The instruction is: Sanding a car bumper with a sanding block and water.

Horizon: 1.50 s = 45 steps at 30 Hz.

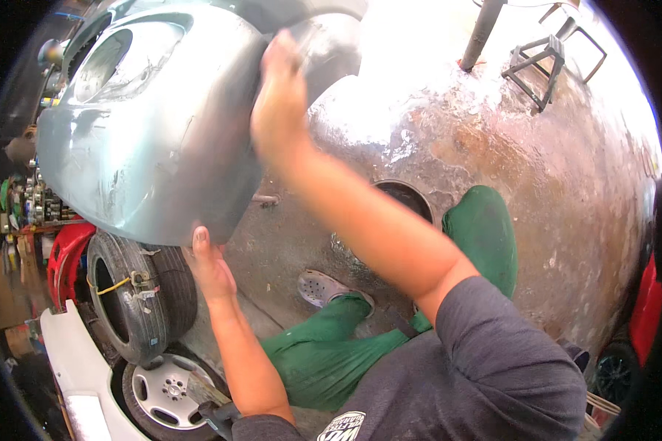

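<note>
A silver-blue car bumper (169, 140) with a round lamp opening fills the upper left. My left hand (212, 266) is closed on its lower edge, the thumb on the outer face and the fingers mostly hidden. My right hand (279, 103) lies against the bumper's right-hand side, farther up. Motion blurs it, and its fingers cannot be made out clearly, nor whether anything is under them. Both bare forearms reach up from the lower part of the picture.
Stacked tyres (129, 294), a wheel with a silver rim (171, 389) and a white body panel (77, 360) stand at left. A dark round basin (404, 195) sits by my knee on the wet floor (544, 184). A small stool (541, 66) stands at far right.
</note>
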Tool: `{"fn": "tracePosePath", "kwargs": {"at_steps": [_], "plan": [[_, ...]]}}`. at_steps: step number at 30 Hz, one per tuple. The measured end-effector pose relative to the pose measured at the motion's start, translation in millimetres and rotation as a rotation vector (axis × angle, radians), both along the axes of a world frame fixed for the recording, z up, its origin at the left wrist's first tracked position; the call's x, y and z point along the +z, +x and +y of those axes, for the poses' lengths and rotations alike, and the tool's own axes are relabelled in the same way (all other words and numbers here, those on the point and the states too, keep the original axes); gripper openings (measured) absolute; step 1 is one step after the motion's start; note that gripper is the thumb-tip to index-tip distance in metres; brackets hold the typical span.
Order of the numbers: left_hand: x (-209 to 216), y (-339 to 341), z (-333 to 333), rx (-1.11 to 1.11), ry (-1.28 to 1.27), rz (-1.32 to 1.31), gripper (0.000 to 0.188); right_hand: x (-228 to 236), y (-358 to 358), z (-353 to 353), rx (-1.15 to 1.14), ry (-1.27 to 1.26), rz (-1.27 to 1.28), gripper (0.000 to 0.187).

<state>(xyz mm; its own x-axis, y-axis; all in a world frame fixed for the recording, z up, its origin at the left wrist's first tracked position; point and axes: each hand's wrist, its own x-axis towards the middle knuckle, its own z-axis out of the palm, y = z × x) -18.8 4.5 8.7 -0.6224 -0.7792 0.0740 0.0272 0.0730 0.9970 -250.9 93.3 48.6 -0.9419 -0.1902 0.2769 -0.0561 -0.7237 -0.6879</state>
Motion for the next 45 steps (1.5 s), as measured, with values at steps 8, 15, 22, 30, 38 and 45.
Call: {"fn": "tracePosePath", "kwargs": {"at_steps": [8,15,22,30,38,45], "plan": [[-2,1,-7,-0.041,-0.035,0.029,0.071,-29,116,-7,-0.127,0.196,0.289,0.056],[-10,16,-20,-0.078,0.026,0.131,0.088,-117,179,92,0.362,0.490,0.358,0.065],[-31,25,-40,-0.013,0.121,-0.534,0.062,-265,83,158,0.784,1.762,0.128,0.040],[-38,-28,36,-0.587,-0.547,-1.082,0.057,-352,102,167,0.860,2.043,0.243,0.031],[-55,-38,61,-0.683,-0.836,-0.995,0.061,-174,62,145,0.605,1.728,0.547,0.020],[-41,-69,65,-0.617,-0.185,-0.952,0.045,-170,75,130,0.379,0.917,0.089,0.043]]}}
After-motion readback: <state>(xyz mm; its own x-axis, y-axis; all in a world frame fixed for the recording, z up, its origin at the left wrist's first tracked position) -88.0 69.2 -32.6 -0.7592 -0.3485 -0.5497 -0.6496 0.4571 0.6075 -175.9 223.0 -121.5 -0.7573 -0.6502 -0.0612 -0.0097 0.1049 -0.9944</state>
